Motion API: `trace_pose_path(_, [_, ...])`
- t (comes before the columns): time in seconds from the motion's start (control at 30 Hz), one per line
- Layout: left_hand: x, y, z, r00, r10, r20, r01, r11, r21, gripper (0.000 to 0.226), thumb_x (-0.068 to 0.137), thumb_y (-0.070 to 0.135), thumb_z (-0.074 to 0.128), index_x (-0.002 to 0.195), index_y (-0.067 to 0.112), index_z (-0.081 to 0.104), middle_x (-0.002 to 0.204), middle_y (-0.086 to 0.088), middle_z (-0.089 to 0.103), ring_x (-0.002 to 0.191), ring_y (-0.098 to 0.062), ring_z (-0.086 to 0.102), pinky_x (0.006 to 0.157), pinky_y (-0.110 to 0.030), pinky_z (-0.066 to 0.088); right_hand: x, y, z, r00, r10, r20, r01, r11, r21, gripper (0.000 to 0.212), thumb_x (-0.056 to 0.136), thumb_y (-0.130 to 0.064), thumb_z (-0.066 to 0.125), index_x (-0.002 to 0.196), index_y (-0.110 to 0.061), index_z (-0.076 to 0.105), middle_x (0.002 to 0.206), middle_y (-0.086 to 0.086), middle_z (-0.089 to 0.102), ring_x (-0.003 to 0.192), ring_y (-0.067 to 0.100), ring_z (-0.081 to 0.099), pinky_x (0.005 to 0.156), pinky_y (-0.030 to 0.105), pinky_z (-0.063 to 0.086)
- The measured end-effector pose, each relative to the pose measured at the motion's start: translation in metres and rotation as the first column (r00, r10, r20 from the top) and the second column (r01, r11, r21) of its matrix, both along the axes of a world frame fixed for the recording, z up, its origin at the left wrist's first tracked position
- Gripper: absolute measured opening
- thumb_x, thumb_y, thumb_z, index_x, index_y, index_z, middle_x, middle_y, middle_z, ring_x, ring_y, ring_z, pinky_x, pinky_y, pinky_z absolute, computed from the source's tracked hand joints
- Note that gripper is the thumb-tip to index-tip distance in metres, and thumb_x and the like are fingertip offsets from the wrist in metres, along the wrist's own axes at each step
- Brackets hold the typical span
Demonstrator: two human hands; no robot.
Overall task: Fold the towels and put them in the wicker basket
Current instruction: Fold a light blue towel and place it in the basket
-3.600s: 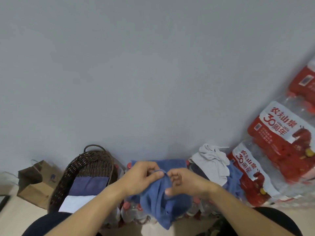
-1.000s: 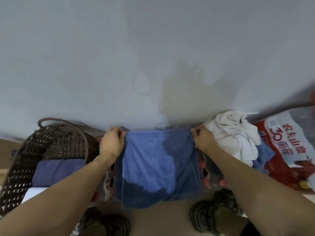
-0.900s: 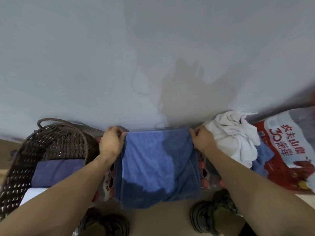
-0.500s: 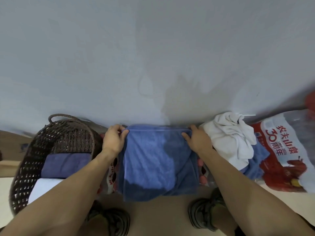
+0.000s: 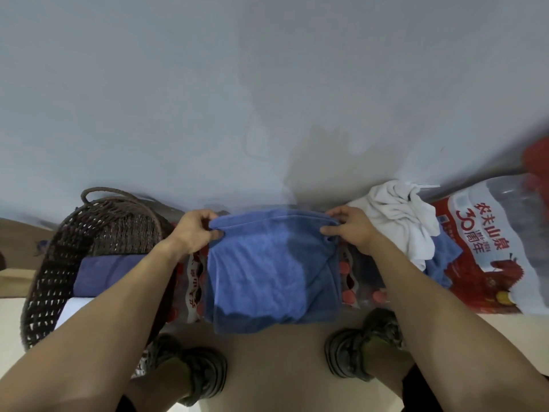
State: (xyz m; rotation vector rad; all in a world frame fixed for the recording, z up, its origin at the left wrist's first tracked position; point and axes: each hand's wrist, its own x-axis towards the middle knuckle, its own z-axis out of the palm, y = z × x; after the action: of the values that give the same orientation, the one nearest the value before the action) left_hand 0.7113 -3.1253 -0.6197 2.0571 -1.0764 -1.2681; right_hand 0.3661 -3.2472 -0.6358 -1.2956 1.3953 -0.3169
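Your hands have closed in on the far corners, and the blue towel's top edge now shows stacked layers.

Your left hand (image 5: 194, 234) pinches the far-left corner of the blue towel (image 5: 271, 270), fingers curled over the hem and thumb underneath; your right hand (image 5: 350, 231) pinches the far-right corner the same way, likely lining the layers up for the next fold. The towel lies across the shrink-wrapped pack of water bottles (image 5: 193, 288), its near edge hanging over the pack's front. To your left the wicker basket (image 5: 98, 224) holds a folded dark blue towel (image 5: 110, 273) with a white one (image 5: 71, 309) in front. Beside your right hand a crumpled white towel (image 5: 398, 217) waits, piled over another blue cloth (image 5: 442, 258).
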Motion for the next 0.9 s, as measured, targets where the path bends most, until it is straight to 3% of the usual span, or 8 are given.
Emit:
trace_pose_path(0.17, [0.003, 0.004, 0.006, 0.985, 0.154, -0.073, -0.16, 0.984, -0.081, 0.019, 0.079, 0.003, 0.078, 0.083, 0.008, 0.06, 0.065, -0.002, 0.063, 0.054, -0.006, 0.06, 0.054, -0.019, 0.05, -0.012, 0.006, 0.004, 0.994, -0.054, 0.094, 0.049, 0.997, 0.053, 0.036, 0.071, -0.003, 0.085, 0.1, 0.009, 0.068, 0.091, 0.013, 0.072, 0.085, 0.024, 0.068, 0.081, 0.037, 0.057])
trace_pose_path(0.27, [-0.001, 0.017, 0.011, 0.985, 0.166, -0.048, -0.17, 0.98, -0.103, 0.014, 0.084, 0.006, 0.075, 0.084, 0.003, 0.061, 0.066, -0.006, 0.065, 0.057, -0.013, 0.062, 0.05, -0.02, 0.051, -0.012, 0.019, 0.012, 0.974, -0.176, 0.145, 0.169, 0.984, 0.054, 0.034, 0.076, -0.003, 0.081, 0.105, 0.01, 0.066, 0.093, 0.017, 0.072, 0.082, 0.023, 0.068, 0.077, 0.033, 0.057])
trace_pose_path(0.4, [-0.024, 0.039, 0.019, 0.977, 0.167, 0.135, -0.142, 0.973, -0.18, 0.019, 0.089, 0.013, 0.07, 0.073, 0.006, 0.062, 0.063, -0.002, 0.065, 0.052, -0.003, 0.059, 0.051, -0.019, 0.047, 0.0, 0.056, 0.025, 0.99, -0.134, -0.03, 0.125, 0.97, -0.209, 0.013, 0.083, -0.008, 0.076, 0.09, 0.001, 0.07, 0.083, 0.016, 0.071, 0.076, 0.022, 0.064, 0.071, 0.034, 0.054])
trace_pose_path(0.5, [-0.034, 0.057, 0.027, 0.957, 0.151, 0.249, -0.107, 0.977, -0.183, 0.035, 0.094, 0.024, 0.062, 0.072, -0.003, 0.06, 0.064, -0.018, 0.063, 0.06, -0.022, 0.059, 0.054, -0.03, 0.041, -0.005, 0.082, 0.033, 0.977, -0.093, -0.193, 0.011, 0.922, -0.388, 0.015, 0.09, -0.017, 0.069, 0.093, -0.002, 0.072, 0.086, 0.009, 0.071, 0.079, 0.021, 0.063, 0.072, 0.029, 0.047])
trace_pose_path(0.67, [-0.051, 0.08, 0.047, 0.929, 0.167, 0.33, -0.109, 0.977, -0.186, 0.047, 0.101, 0.038, 0.045, 0.062, 0.013, 0.051, 0.061, -0.005, 0.057, 0.059, -0.025, 0.054, 0.055, -0.03, 0.035, -0.025, 0.11, 0.043, 0.963, -0.155, -0.221, 0.046, 0.901, -0.431, 0.024, 0.099, -0.023, 0.054, 0.095, -0.002, 0.068, 0.089, 0.013, 0.069, 0.081, 0.023, 0.059, 0.07, 0.028, 0.038])
trace_pose_path(0.77, [-0.062, 0.085, 0.051, 0.939, 0.257, 0.229, -0.204, 0.951, -0.231, 0.044, 0.099, 0.038, 0.052, 0.07, 0.006, 0.061, 0.064, -0.008, 0.06, 0.061, -0.018, 0.053, 0.056, -0.032, 0.043, -0.032, 0.112, 0.047, 0.952, -0.288, -0.099, 0.229, 0.892, -0.39, 0.023, 0.099, -0.027, 0.055, 0.092, -0.007, 0.063, 0.087, 0.008, 0.068, 0.083, 0.026, 0.062, 0.074, 0.034, 0.046])
trace_pose_path(0.83, [-0.066, 0.087, 0.051, 0.94, 0.339, 0.04, -0.318, 0.912, -0.26, 0.022, 0.094, 0.022, 0.063, 0.082, 0.004, 0.066, 0.068, -0.007, 0.063, 0.066, -0.017, 0.055, 0.061, -0.03, 0.049, -0.037, 0.114, 0.049, 0.936, -0.341, -0.081, 0.29, 0.882, -0.37, 0.025, 0.097, -0.035, 0.058, 0.088, -0.012, 0.062, 0.08, 0.001, 0.065, 0.078, 0.02, 0.061, 0.068, 0.029, 0.044])
trace_pose_path(0.9, [-0.069, 0.088, 0.051, 0.927, 0.363, -0.089, -0.374, 0.901, -0.218, 0.007, 0.091, 0.012, 0.067, 0.085, 0.011, 0.069, 0.067, 0.0, 0.064, 0.061, -0.012, 0.057, 0.053, -0.025, 0.051, -0.042, 0.114, 0.051, 0.925, -0.376, -0.054, 0.339, 0.881, -0.33, 0.028, 0.095, -0.039, 0.059, 0.084, -0.013, 0.063, 0.075, -0.003, 0.064, 0.072, 0.014, 0.059, 0.061, 0.023, 0.041])
